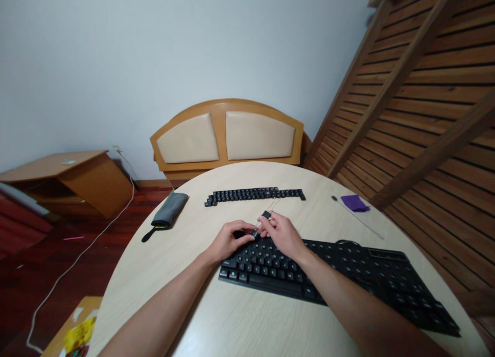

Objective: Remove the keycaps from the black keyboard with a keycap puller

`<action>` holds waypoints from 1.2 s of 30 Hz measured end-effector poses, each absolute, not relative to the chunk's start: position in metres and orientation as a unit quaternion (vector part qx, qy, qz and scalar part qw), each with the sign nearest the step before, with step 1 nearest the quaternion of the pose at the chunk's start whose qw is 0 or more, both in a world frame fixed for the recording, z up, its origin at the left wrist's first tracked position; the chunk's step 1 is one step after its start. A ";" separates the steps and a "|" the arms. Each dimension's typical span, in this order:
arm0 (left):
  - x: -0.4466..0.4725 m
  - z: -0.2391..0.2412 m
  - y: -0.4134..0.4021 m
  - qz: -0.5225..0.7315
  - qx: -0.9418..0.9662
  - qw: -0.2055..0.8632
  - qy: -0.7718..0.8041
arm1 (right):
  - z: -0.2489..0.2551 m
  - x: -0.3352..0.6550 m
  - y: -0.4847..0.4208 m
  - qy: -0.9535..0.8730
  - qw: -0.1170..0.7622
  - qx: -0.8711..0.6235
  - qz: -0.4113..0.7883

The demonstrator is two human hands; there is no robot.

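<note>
A black keyboard (278, 281) lies slanted across the front of the table; part of its key area shows low stems without caps. Over its upper left part, my right hand (281, 233) pinches a wire keycap puller (266, 214) by its black middle, its thin wires sticking out away from me. Close beside it, my left hand (231, 240) is closed around a small black keycap (254, 233), thumb and fingers nearly touching the right fingertips. Beyond both hands, loose black keycaps (247, 194) stand in neat rows.
On the round pale table (201, 305), a grey pouch (170, 210) lies at the left. A purple cloth (355, 203) and a thin brush with a dark tip (358, 218) are at the right. Behind stand a headboard (219, 135) and a slatted wooden panel (417, 115).
</note>
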State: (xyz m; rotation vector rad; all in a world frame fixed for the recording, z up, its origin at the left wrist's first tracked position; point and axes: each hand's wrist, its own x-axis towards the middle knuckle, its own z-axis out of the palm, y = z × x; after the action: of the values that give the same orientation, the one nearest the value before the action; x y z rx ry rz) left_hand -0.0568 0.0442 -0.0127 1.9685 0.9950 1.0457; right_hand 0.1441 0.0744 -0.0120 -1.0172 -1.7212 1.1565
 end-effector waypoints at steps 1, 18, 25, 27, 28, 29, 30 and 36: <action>-0.057 -0.012 0.044 0.399 0.764 0.339 0.378 | -0.013 0.144 0.075 -0.682 0.402 -0.402 0.460; -0.073 0.011 0.057 0.435 0.789 0.151 0.407 | -0.014 0.141 0.076 -0.665 0.397 -0.413 0.479; -0.117 0.031 0.091 0.434 0.717 -0.074 0.541 | -0.015 0.140 0.075 -0.677 0.394 -0.409 0.468; -0.123 0.018 0.098 0.419 0.707 -0.111 0.559 | -0.013 0.141 0.074 -0.678 0.395 -0.408 0.468; -0.126 0.010 0.102 0.411 0.713 -0.111 0.557 | -0.013 0.141 0.074 -0.678 0.395 -0.408 0.468; -0.127 0.002 0.104 0.401 0.722 -0.112 0.553 | -0.012 0.141 0.073 -0.678 0.394 -0.408 0.468; -0.128 -0.006 0.107 0.383 0.732 -0.118 0.551 | -0.012 0.141 0.073 -0.678 0.393 -0.409 0.468; -0.137 -0.026 0.115 0.344 0.718 -0.129 0.592 | -0.012 0.141 0.072 -0.677 0.391 -0.412 0.467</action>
State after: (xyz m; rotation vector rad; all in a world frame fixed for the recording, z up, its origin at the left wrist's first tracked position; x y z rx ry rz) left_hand -0.1366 0.1150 -0.0260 2.4601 2.0293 1.1786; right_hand 0.1409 0.0720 -0.0122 -1.0473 -1.7209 1.1875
